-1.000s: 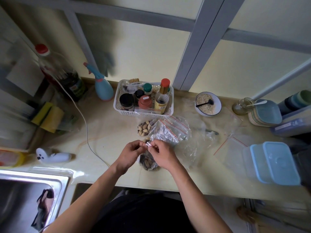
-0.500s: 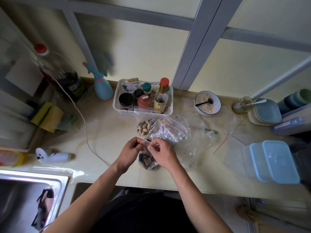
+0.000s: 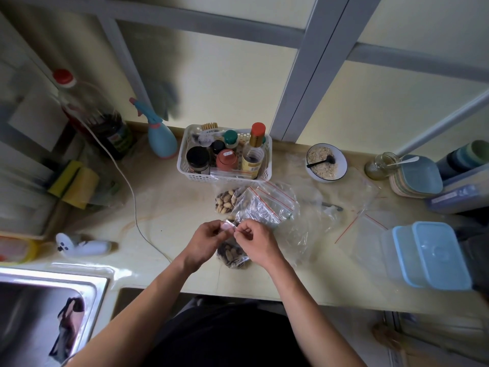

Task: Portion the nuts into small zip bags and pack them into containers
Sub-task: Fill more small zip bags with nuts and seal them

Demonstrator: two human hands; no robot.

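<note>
My left hand [image 3: 205, 241] and my right hand [image 3: 255, 238] meet near the front edge of the pale stone worktop [image 3: 164, 207], each pinching the top strip of a small clear zip bag of brown nuts [image 3: 232, 256]. The bag hangs under my fingers and its lower end rests on the worktop. Just behind my hands a heap of empty clear zip bags with red seal lines [image 3: 264, 205] lies crumpled, half covering a second clear bag of pale nuts [image 3: 225, 201]. Behind those, against the back edge, a white slotted plastic basket [image 3: 267, 154] holds jars, a red-capped bottle and a brush. To its right stands a white bowl of oat flakes [image 3: 326, 162] with a black spoon in it. At the right end two clear lidded boxes with light blue lids [image 3: 428, 255] sit side by side, touching; I cannot tell what is in them. A white cable [image 3: 129, 186] runs across the worktop on the left, and a steel sink [image 3: 50, 308] fills the front left corner.
</note>
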